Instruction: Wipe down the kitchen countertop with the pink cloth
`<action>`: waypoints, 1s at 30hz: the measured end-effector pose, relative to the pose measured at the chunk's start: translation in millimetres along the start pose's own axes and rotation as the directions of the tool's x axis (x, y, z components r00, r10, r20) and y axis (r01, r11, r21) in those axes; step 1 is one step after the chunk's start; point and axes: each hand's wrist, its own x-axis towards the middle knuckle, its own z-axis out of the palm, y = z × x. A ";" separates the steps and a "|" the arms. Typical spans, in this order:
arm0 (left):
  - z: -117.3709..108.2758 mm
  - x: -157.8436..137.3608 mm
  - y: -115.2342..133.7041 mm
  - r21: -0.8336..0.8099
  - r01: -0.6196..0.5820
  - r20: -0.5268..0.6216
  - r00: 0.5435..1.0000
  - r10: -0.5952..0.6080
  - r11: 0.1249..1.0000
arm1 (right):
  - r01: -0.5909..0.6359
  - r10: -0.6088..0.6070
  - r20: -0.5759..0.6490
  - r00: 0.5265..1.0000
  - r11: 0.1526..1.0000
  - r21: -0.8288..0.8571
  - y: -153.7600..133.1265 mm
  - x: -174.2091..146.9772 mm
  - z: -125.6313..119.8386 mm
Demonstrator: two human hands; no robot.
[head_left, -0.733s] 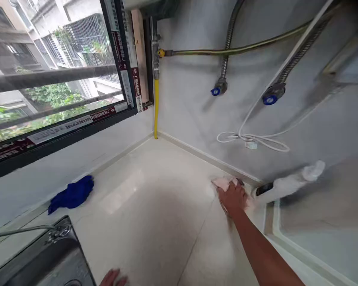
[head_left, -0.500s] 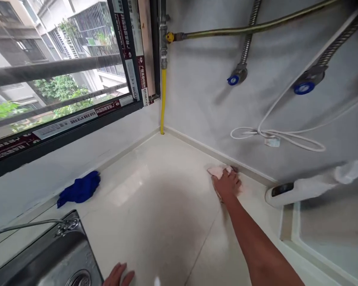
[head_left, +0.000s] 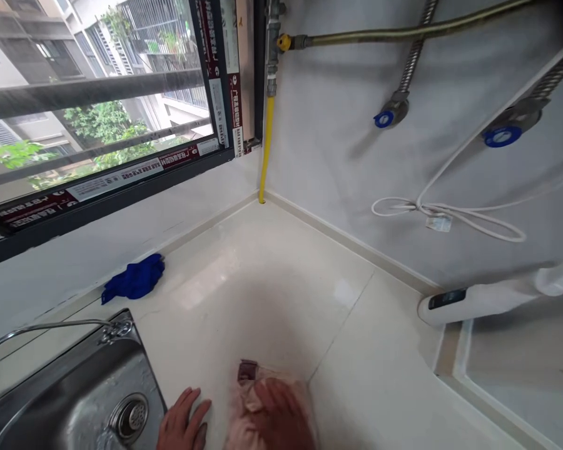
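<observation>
As the blurred right hand point(head_left: 284, 409) lies over the pink cloth point(head_left: 246, 400) on the pale countertop point(head_left: 385, 356), seemingly to press it down, any pinch impossible to tell, the left hand point(head_left: 182, 422), fingers spread, rests beside the sink point(head_left: 65, 369), probably for balance.

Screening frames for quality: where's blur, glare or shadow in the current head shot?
Head view: blur on the right hand and pink cloth, left hand crisper; head view: pale glare on the countertop near the blue cloth, soft shadow mid-surface; head view: outdoors through the window bright, washed out in places.
</observation>
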 end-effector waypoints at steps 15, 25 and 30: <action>-18.8 6.2 24.1 -0.171 0.141 -0.012 0.989 -0.145 0.975 | -0.749 0.773 -0.130 0.621 0.536 -0.389 185.9 63.2 -48.5; -39.4 -6.7 41.9 -0.393 0.411 -0.054 0.883 -0.467 0.823 | -0.238 0.254 0.126 0.959 0.963 -0.124 -75.6 51.4 8.9; -83.1 -88.7 52.3 -0.460 0.649 -0.077 0.650 -0.756 0.606 | -0.070 0.035 0.244 0.969 0.988 0.134 -139.0 46.5 21.9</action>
